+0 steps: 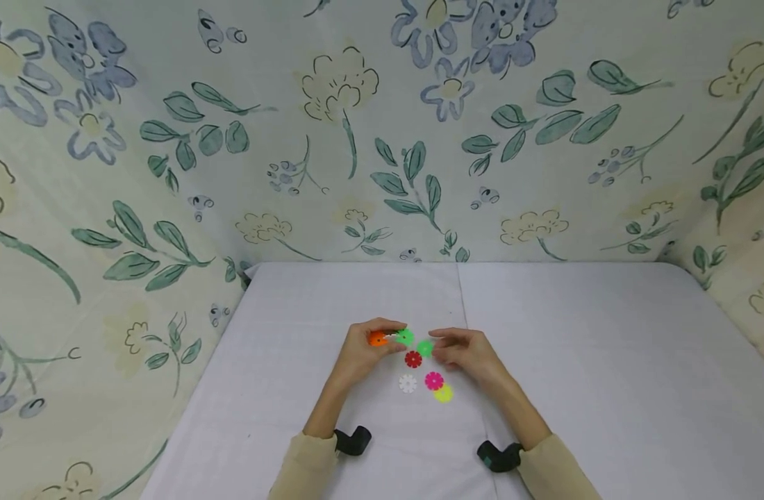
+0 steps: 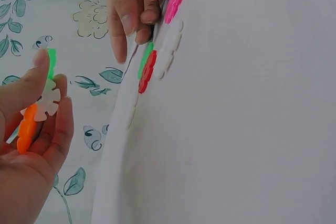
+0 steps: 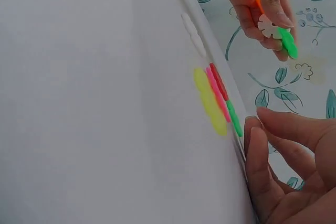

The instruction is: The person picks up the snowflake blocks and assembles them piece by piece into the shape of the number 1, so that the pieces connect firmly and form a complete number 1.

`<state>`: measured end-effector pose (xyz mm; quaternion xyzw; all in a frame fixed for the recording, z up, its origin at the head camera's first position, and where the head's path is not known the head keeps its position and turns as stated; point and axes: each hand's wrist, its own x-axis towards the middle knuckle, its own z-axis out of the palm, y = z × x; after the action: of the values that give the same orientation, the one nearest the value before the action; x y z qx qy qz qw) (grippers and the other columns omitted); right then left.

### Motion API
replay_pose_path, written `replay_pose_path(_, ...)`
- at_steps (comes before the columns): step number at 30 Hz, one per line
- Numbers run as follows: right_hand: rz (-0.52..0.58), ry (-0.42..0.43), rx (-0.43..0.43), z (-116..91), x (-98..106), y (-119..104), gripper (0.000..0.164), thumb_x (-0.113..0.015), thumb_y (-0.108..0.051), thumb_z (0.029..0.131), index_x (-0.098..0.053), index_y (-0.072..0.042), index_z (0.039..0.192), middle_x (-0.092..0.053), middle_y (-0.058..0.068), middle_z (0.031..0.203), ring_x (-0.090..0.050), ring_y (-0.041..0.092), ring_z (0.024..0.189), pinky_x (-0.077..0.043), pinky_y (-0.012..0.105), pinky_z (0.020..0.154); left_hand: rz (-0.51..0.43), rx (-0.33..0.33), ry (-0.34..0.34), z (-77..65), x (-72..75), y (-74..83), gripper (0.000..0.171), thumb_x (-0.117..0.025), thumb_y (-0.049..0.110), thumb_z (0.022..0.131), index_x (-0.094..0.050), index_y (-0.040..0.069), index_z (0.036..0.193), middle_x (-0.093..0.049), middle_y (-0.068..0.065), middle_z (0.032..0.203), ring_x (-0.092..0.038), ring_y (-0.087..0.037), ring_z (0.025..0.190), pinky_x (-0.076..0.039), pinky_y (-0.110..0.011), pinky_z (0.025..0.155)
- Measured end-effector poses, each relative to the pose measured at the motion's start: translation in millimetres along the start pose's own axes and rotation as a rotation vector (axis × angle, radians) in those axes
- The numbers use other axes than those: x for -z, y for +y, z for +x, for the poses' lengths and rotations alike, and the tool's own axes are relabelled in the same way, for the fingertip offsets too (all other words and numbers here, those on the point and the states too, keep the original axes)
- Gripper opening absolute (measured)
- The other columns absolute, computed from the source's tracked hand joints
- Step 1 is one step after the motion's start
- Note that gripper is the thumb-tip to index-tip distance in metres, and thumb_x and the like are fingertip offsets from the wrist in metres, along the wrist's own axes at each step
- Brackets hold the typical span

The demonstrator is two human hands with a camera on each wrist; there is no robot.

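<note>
On the white tabletop (image 1: 607,361), the left hand (image 1: 362,351) sits at about ten o'clock from the small cluster of plastic snowflake discs, its thumb and fingers pinching a joined piece: an orange disc (image 1: 378,339), a white disc (image 2: 48,100) slotted into it, and a green disc (image 1: 405,337) at the far end. In the left wrist view the thumb presses over the top of this joined piece while the curled fingers support it from beneath, clear of the table. Just right of it, a second green disc (image 1: 424,348) lies flat at twelve o'clock of the cluster, touching or nearly touching a red disc (image 1: 412,359) below it. At six o'clock from the red disc lies a loose white disc (image 1: 408,383), with a pink disc (image 1: 433,380) beside it and a yellow disc (image 1: 444,394) overlapped under the pink one's lower edge. The right hand (image 1: 466,354) rests at two o'clock of the cluster, fingers loosely bent and holding nothing, fingertips (image 3: 254,129) just beside the flat green disc.
</note>
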<state>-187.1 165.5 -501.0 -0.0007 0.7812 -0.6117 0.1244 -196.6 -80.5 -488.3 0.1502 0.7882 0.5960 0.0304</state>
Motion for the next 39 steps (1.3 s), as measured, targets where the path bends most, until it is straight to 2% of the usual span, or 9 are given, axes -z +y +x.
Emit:
replay_pose_path(7,-0.085,-0.014,0.031,9,-1,2,0.039,-0.081,-0.011,0.089,-0.073,-0.004,0.126,-0.066,0.011,0.086,-0.062,0.016,0.065,-0.055,0.021,0.059,0.008,0.007,-0.01,1.4,0.1,-2.1,0.035,-0.085,0.014,0.085,-0.077,0.009,0.119,-0.078,-0.002,0.118,-0.066,-0.021,0.115,-0.053,-0.025,0.099)
replay_pose_path(11,-0.117,-0.029,0.043,12,-2,-2,0.039,-0.082,-0.009,0.087,-0.074,-0.001,0.124,-0.063,0.007,0.078,-0.057,0.013,0.058,-0.052,0.021,0.053,0.01,0.022,-0.015,1.5,0.5,-1.8,0.034,-0.085,0.015,0.086,-0.078,0.011,0.119,-0.077,-0.001,0.119,-0.065,-0.02,0.116,-0.053,-0.026,0.1)
replay_pose_path(17,-0.219,-0.031,0.078,14,-8,-2,0.031,-0.083,-0.007,0.085,-0.078,-0.003,0.115,-0.061,0.004,0.071,-0.054,0.012,0.05,-0.048,0.021,0.05,-0.004,0.018,-0.016,-1.1,1.8,-0.8,0.031,-0.084,0.015,0.086,-0.079,0.014,0.117,-0.077,-0.004,0.119,-0.066,-0.022,0.115,-0.054,-0.038,0.103)
replay_pose_path(21,-0.258,-0.023,0.077,14,-11,-3,0.026,-0.085,-0.006,0.083,-0.078,-0.004,0.108,-0.061,0.004,0.073,-0.055,0.014,0.052,-0.048,0.021,0.051,-0.001,0.016,-0.025,-1.9,2.4,-0.7,0.031,-0.084,0.014,0.087,-0.078,0.013,0.118,-0.077,-0.005,0.12,-0.066,-0.023,0.116,-0.054,-0.036,0.104)
replay_pose_path(26,-0.331,-0.015,0.086,12,-12,-6,0.025,-0.087,-0.007,0.08,-0.076,-0.006,0.102,-0.061,0.005,0.082,-0.055,0.014,0.064,-0.046,0.021,0.058,0.002,0.019,-0.062,-2.2,2.1,-1.0,0.033,-0.082,0.013,0.089,-0.077,0.008,0.121,-0.076,-0.002,0.12,-0.065,-0.021,0.117,-0.052,-0.03,0.104)
replay_pose_path(32,-0.413,-0.007,0.135,9,-12,-6,0.028,-0.088,-0.006,0.078,-0.071,-0.009,0.099,-0.064,0.006,0.088,-0.054,0.015,0.069,-0.045,0.023,0.061,0.013,0.001,-0.116,-1.9,0.2,-0.6,0.032,-0.08,0.009,0.09,-0.076,0.005,0.122,-0.077,-0.002,0.119,-0.065,-0.021,0.117,-0.051,-0.04,0.107)
replay_pose_path(39,-0.411,-0.013,0.194,2,-10,-6,0.021,-0.081,-0.005,0.086,-0.074,-0.011,0.105,-0.065,0.003,0.085,-0.06,0.014,0.072,-0.05,0.023,0.065,0.018,-0.009,-0.113,-1.5,-1.0,-0.3,0.032,-0.08,0.008,0.089,-0.077,0.006,0.121,-0.077,-0.002,0.119,-0.065,-0.021,0.117,-0.052,-0.047,0.107)
